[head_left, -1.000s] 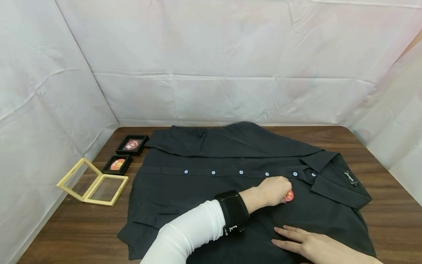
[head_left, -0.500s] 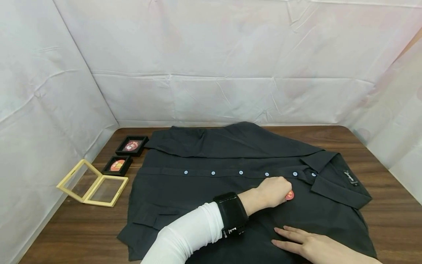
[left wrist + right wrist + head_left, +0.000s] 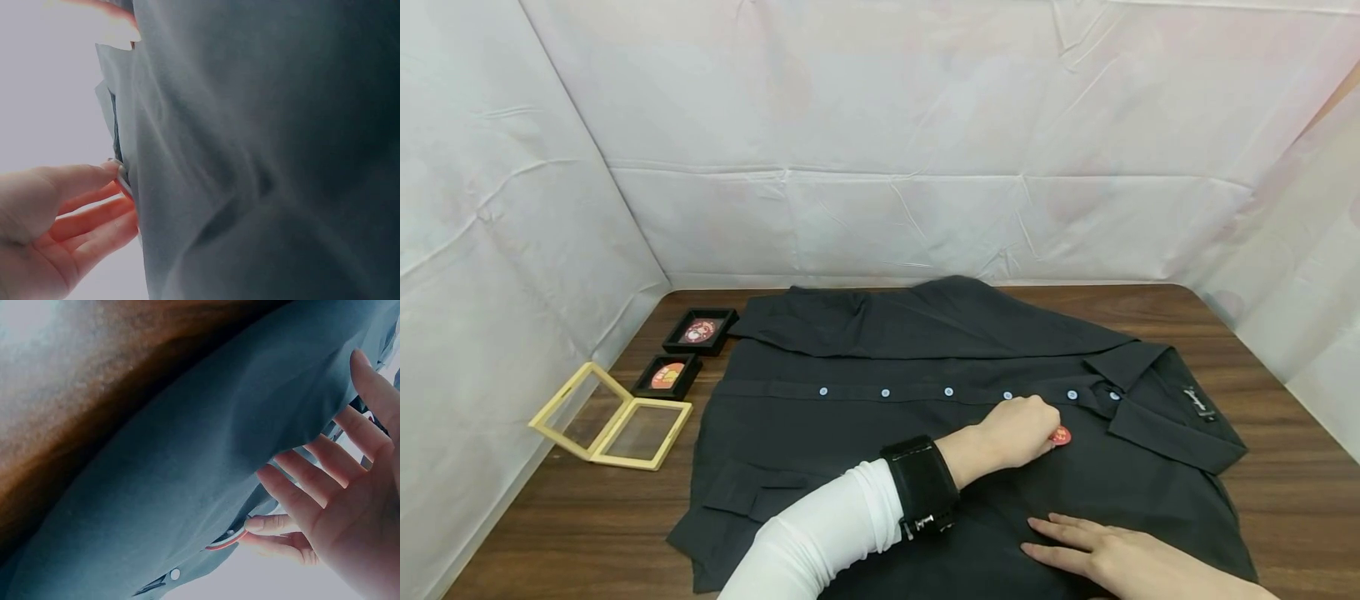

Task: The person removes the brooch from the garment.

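Observation:
A black button-up shirt (image 3: 865, 433) lies spread over the table, collar to the right. My left hand (image 3: 1018, 433), below a white sleeve and black wristband, pinches a round red badge (image 3: 1061, 436) against the shirt front, just below the button row. From the left wrist view, thumb and fingers (image 3: 94, 212) grip the edge of the badge (image 3: 125, 181); the hand hides much of it. The right wrist view has the badge's red rim (image 3: 226, 540) tilted at the cloth. My right hand (image 3: 1097, 550) rests spread on the lower shirt front, fingers (image 3: 306, 478) straight.
Two small black frames (image 3: 700, 331) holding round badges stand at the table's back left. Nearby lies an unfolded yellow frame (image 3: 617, 421) with clear panes. A small silver bone-shaped pin (image 3: 1198, 403) is by the collar. White cloth walls (image 3: 880, 167) surround the wooden table (image 3: 550, 517).
My left hand has shifted slightly up and to the right with the badge, which sits a little higher. The right hand has slid marginally right.

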`<state>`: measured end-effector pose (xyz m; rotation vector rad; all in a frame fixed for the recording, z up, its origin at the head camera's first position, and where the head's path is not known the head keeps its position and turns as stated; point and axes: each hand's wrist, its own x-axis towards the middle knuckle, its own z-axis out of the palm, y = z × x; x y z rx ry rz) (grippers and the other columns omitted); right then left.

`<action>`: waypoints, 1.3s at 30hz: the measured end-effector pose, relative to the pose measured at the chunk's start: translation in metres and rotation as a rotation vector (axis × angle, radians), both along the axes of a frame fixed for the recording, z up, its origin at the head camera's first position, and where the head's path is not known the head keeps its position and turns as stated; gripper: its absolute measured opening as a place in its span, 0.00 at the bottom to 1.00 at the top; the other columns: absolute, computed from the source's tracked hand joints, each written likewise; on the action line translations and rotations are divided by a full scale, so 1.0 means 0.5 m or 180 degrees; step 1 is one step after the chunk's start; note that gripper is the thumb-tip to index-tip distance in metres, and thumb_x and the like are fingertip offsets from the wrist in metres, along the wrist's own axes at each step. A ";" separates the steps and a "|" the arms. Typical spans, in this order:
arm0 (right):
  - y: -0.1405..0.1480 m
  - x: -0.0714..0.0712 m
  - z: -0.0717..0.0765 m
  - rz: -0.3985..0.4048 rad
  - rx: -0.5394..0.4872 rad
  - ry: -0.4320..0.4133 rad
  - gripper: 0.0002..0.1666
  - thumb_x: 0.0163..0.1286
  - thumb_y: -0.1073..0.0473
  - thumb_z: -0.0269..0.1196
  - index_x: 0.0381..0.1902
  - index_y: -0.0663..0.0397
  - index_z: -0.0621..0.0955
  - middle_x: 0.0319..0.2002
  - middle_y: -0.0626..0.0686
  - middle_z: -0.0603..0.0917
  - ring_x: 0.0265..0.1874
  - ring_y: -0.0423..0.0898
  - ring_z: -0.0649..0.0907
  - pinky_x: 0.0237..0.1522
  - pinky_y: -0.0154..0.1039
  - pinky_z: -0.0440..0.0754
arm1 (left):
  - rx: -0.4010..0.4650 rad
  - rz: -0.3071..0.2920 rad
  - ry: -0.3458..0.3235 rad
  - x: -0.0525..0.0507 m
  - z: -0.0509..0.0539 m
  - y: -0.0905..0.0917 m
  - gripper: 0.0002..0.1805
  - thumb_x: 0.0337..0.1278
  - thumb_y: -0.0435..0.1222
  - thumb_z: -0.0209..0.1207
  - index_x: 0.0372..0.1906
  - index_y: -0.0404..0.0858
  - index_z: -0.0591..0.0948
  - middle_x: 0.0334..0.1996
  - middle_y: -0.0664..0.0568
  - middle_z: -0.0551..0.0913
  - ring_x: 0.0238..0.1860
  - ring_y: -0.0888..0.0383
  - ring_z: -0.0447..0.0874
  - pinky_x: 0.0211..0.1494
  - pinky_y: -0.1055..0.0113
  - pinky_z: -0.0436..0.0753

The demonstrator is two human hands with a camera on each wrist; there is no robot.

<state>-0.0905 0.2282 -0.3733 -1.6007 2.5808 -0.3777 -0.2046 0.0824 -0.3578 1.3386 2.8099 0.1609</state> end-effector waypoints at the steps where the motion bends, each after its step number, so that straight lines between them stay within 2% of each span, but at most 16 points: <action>1: 0.001 0.000 0.001 0.0002 0.0006 0.0013 0.34 0.61 0.42 0.55 0.63 0.47 0.65 0.57 0.53 0.71 0.52 0.47 0.73 0.36 0.36 0.76 | 0.0026 -0.0010 0.0005 -0.001 0.000 -0.001 0.05 0.53 0.43 0.58 0.28 0.48 0.81 0.21 0.62 0.76 0.21 0.69 0.72 0.23 0.77 0.70; 8: 0.009 -0.004 0.016 -0.0066 0.0094 0.0003 0.29 0.62 0.46 0.56 0.59 0.48 0.70 0.54 0.52 0.72 0.47 0.43 0.76 0.31 0.34 0.76 | 0.0242 -0.0074 -0.0102 -0.006 0.002 -0.008 0.07 0.54 0.40 0.58 0.25 0.47 0.82 0.19 0.62 0.76 0.19 0.70 0.70 0.22 0.79 0.68; 17: 0.014 -0.007 0.040 -0.0313 -0.0029 0.0287 0.28 0.59 0.45 0.59 0.55 0.51 0.73 0.50 0.48 0.76 0.46 0.41 0.76 0.34 0.35 0.77 | 0.0513 -0.0030 -0.0428 -0.012 0.003 -0.014 0.07 0.55 0.38 0.57 0.35 0.45 0.85 0.31 0.62 0.82 0.26 0.73 0.75 0.29 0.83 0.70; 21: 0.018 -0.009 0.051 -0.0561 -0.0097 0.0281 0.27 0.58 0.45 0.60 0.54 0.49 0.74 0.48 0.44 0.77 0.44 0.40 0.77 0.34 0.34 0.77 | 0.0702 -0.0012 -0.0569 -0.017 -0.002 -0.017 0.08 0.55 0.36 0.57 0.36 0.44 0.85 0.34 0.61 0.82 0.27 0.73 0.75 0.28 0.85 0.69; 26: 0.025 -0.019 0.064 -0.0835 -0.0118 0.0275 0.25 0.57 0.46 0.61 0.51 0.50 0.76 0.45 0.43 0.78 0.41 0.39 0.79 0.33 0.33 0.77 | 0.0856 0.0032 -0.0656 -0.026 -0.007 -0.022 0.07 0.54 0.35 0.58 0.35 0.44 0.85 0.31 0.61 0.82 0.25 0.73 0.73 0.27 0.85 0.68; 28: 0.026 -0.025 0.068 -0.0938 -0.0148 0.0363 0.25 0.55 0.46 0.62 0.49 0.51 0.78 0.44 0.42 0.78 0.40 0.38 0.79 0.33 0.32 0.77 | 0.0919 0.0055 -0.0696 -0.029 -0.008 -0.024 0.06 0.53 0.35 0.58 0.34 0.44 0.85 0.29 0.62 0.82 0.25 0.74 0.72 0.27 0.85 0.68; 35: 0.031 -0.047 0.083 -0.1476 -0.0130 0.0411 0.22 0.54 0.47 0.64 0.44 0.53 0.80 0.41 0.44 0.79 0.38 0.39 0.79 0.33 0.35 0.77 | 0.1129 0.0083 -0.0822 -0.036 -0.010 -0.031 0.07 0.53 0.35 0.58 0.34 0.44 0.85 0.31 0.62 0.82 0.29 0.75 0.73 0.30 0.85 0.68; 39: 0.034 -0.058 0.086 -0.1692 -0.0242 0.0500 0.20 0.51 0.50 0.66 0.41 0.53 0.81 0.40 0.44 0.80 0.37 0.40 0.80 0.33 0.35 0.77 | 0.1224 0.0139 -0.0870 -0.039 -0.012 -0.032 0.07 0.53 0.35 0.58 0.34 0.43 0.85 0.32 0.61 0.83 0.31 0.73 0.75 0.32 0.84 0.69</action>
